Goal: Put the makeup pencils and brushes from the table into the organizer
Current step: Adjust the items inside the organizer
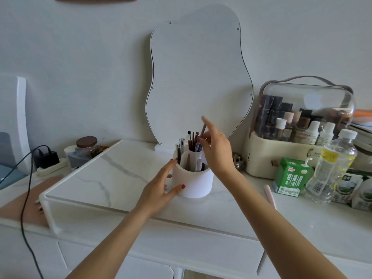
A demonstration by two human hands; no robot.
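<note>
White organizer (193,183) hides pencil's (203,131) tip.

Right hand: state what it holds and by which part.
The right hand pinches a slim pencil near its middle, lower end in the white organizer. The left hand steadies the organizer's side.

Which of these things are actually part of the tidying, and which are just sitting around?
Part of the job: white organizer, pencils in it, pencil in right hand, left hand steadying organizer, pink stick on table.

Lying about: mirror, cosmetics case, water bottle, green carton, jar.
</note>
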